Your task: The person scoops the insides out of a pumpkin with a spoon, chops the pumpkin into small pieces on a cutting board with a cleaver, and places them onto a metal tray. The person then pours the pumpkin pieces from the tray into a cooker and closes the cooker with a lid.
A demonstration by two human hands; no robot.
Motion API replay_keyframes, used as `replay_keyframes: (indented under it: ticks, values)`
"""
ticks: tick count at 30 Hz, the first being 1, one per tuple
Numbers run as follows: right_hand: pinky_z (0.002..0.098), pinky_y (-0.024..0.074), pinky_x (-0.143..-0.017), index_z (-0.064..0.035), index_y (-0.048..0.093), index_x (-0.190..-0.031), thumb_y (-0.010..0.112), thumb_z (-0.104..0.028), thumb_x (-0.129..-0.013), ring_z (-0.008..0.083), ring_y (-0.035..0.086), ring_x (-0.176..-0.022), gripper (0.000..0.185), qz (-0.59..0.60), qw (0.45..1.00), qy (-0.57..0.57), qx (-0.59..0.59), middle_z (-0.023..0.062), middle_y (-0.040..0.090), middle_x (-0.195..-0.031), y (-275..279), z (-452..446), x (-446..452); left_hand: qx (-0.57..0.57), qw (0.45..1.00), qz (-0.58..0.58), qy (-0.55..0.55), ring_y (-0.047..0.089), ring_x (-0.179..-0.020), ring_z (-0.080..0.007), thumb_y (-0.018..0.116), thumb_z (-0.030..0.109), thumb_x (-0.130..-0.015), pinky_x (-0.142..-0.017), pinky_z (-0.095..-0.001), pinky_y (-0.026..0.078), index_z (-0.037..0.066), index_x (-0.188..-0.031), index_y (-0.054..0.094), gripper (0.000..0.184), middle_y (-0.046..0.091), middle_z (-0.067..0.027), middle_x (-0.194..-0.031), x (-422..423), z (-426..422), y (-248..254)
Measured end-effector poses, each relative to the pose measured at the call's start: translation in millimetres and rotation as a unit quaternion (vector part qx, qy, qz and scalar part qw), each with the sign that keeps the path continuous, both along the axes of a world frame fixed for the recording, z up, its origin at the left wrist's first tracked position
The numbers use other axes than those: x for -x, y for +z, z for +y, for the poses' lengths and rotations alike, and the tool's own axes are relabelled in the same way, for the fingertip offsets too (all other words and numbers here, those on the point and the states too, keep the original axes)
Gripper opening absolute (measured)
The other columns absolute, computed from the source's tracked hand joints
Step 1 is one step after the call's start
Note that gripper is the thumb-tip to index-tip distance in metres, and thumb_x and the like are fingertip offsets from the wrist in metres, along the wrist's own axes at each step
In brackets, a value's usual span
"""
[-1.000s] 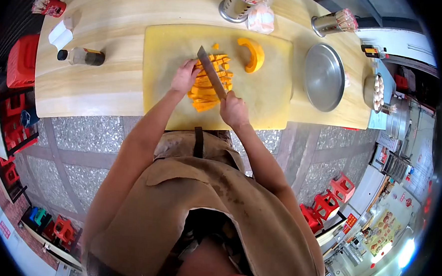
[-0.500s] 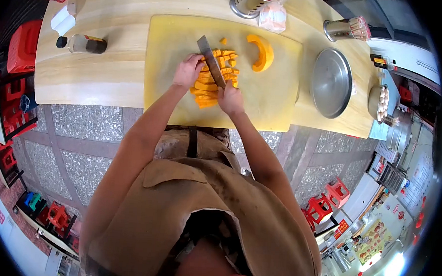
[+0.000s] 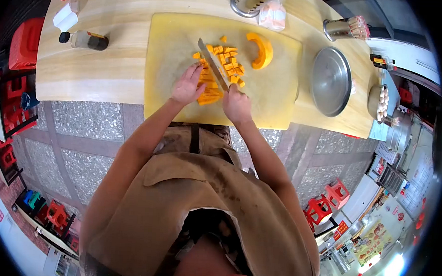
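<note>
My right hand [image 3: 237, 105] is closed around the handle of a kitchen knife [image 3: 212, 62]. The knife's blade slants up and left across the cut pumpkin. Long orange pumpkin strips [image 3: 211, 93] lie left of and below the blade; small pumpkin cubes [image 3: 231, 63] are scattered to its right and above. My left hand [image 3: 186, 84] holds the left ends of the strips, fingers on the upper side and thumb lower down. A curved pumpkin piece [image 3: 263, 51] rests apart at the upper right of the yellow cutting board [image 3: 270, 98].
A round metal tray [image 3: 331, 81] lies right of the board. Metal holders [image 3: 339, 30] with wrapped sticks stand along the far side, beside a plastic-wrapped pack [image 3: 272, 17]. On the left is a dark sauce bottle [image 3: 83, 40]. Red stools [image 3: 319, 210] stand around the floor.
The knife and my right hand have moved slightly right and down. My left hand has shifted down along the strips, its thumb now spread. More cubes lie separated right of the blade.
</note>
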State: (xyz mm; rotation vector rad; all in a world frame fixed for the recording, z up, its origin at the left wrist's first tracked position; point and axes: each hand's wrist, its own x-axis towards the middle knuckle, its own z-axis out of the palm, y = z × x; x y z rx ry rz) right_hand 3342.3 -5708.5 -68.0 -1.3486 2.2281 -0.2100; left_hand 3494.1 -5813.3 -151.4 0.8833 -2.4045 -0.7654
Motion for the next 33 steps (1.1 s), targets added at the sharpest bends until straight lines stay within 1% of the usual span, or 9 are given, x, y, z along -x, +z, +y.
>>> replay_keyframes:
  ticks: [4, 7, 9, 12, 16, 22, 28, 30, 33]
  values:
    - [0.0494, 0.0509, -0.062, -0.0021, 0.045, -0.091, 0.049, -0.017, -0.083, 0.0399, 0.063, -0.069, 0.018, -0.002, 0.998, 0.022, -0.064, 0.0235, 0.062, -0.074, 12, 6, -2, -0.019, 1.000, -0.017, 0.008, 0.050, -0.107, -0.0345, 0.064, 0.019, -0.075, -0.088, -0.0385, 0.045, -0.004, -0.119, 0.046, 0.053, 0.047, -0.0180, -0.118, -1, 3, -4]
    - [0.0487, 0.0513, -0.062, -0.0016, 0.045, -0.091, 0.048, -0.017, -0.083, 0.0405, 0.063, -0.069, 0.018, 0.013, 0.994, 0.039, -0.106, 0.0238, 0.062, -0.073, -7, 1, -3, -0.027, 0.998, -0.042, 0.024, 0.050, -0.106, -0.0340, 0.064, 0.018, -0.075, -0.088, -0.0386, 0.045, -0.003, -0.118, 0.047, 0.052, 0.048, -0.0173, -0.117, -1, 7, -3]
    - [0.0513, 0.0497, -0.059, -0.0030, 0.046, -0.091, 0.053, -0.023, -0.083, 0.0435, 0.061, -0.064, 0.023, 0.053, 0.996, 0.059, -0.037, 0.0247, 0.060, -0.066, -36, -6, -5, -0.034, 0.998, -0.051, 0.030, 0.050, -0.105, -0.0337, 0.065, 0.018, -0.074, -0.088, -0.0386, 0.045, -0.003, -0.118, 0.047, 0.052, 0.048, -0.0169, -0.116, 0, 10, -2]
    - [0.0508, 0.0498, -0.060, -0.0025, 0.046, -0.092, 0.053, -0.024, -0.083, 0.0422, 0.061, -0.064, 0.024, 0.021, 0.999, 0.029, -0.007, 0.0239, 0.060, -0.066, -49, -11, 2, -0.014, 0.999, -0.017, 0.034, 0.051, -0.105, -0.0342, 0.064, 0.017, -0.075, -0.087, -0.0386, 0.046, -0.002, -0.118, 0.047, 0.050, 0.048, -0.0169, -0.117, 1, 7, -2]
    - [0.0500, 0.0499, -0.061, -0.0020, 0.046, -0.093, 0.053, -0.025, -0.083, 0.0407, 0.061, -0.064, 0.026, 0.010, 0.997, 0.070, 0.011, 0.0236, 0.060, -0.067, -30, -17, 22, -0.023, 0.999, 0.012, 0.036, 0.051, -0.105, -0.0353, 0.063, 0.016, -0.076, -0.085, -0.0388, 0.047, -0.001, -0.120, 0.045, 0.050, 0.047, -0.0182, -0.120, 0, 6, -1]
    - [0.0496, 0.0502, -0.060, -0.0022, 0.045, -0.090, 0.051, -0.019, -0.083, 0.0415, 0.061, -0.064, 0.019, 0.017, 0.994, 0.085, -0.064, 0.0218, 0.061, -0.068, 33, 19, 10, -0.073, 0.996, 0.008, 0.052, 0.050, -0.106, -0.0366, 0.062, 0.014, -0.077, -0.085, -0.0392, 0.047, 0.000, -0.119, 0.044, 0.048, 0.045, -0.0194, -0.121, -8, 14, -10]
    - [0.0528, 0.0493, -0.059, 0.0000, 0.044, -0.086, 0.050, -0.016, -0.083, 0.0439, 0.061, -0.064, 0.017, -0.005, 0.994, 0.030, -0.108, 0.0261, 0.060, -0.068, 49, 43, 2, -0.051, 0.997, 0.016, 0.055, 0.050, -0.106, -0.0357, 0.062, 0.014, -0.076, -0.087, -0.0392, 0.046, 0.000, -0.119, 0.044, 0.049, 0.046, -0.0193, -0.118, -6, 15, -12]
    - [0.0536, 0.0489, -0.060, -0.0002, 0.044, -0.086, 0.049, -0.014, -0.083, 0.0448, 0.061, -0.065, 0.015, -0.010, 0.993, -0.036, -0.112, 0.0267, 0.060, -0.069, 52, 45, -3, -0.041, 0.998, 0.006, 0.056, 0.050, -0.106, -0.0357, 0.062, 0.013, -0.076, -0.088, -0.0392, 0.045, 0.000, -0.119, 0.044, 0.049, 0.046, -0.0193, -0.118, -6, 16, -9]
    - [0.0532, 0.0490, -0.061, -0.0003, 0.044, -0.087, 0.048, -0.014, -0.083, 0.0449, 0.061, -0.066, 0.015, -0.029, 0.992, -0.038, -0.119, 0.0269, 0.060, -0.069, 53, 44, -7, -0.018, 0.999, -0.003, 0.045, 0.049, -0.104, -0.0358, 0.061, 0.011, -0.075, -0.088, -0.0401, 0.043, 0.000, -0.121, 0.043, 0.052, 0.046, -0.0193, -0.117, -2, 15, -1]
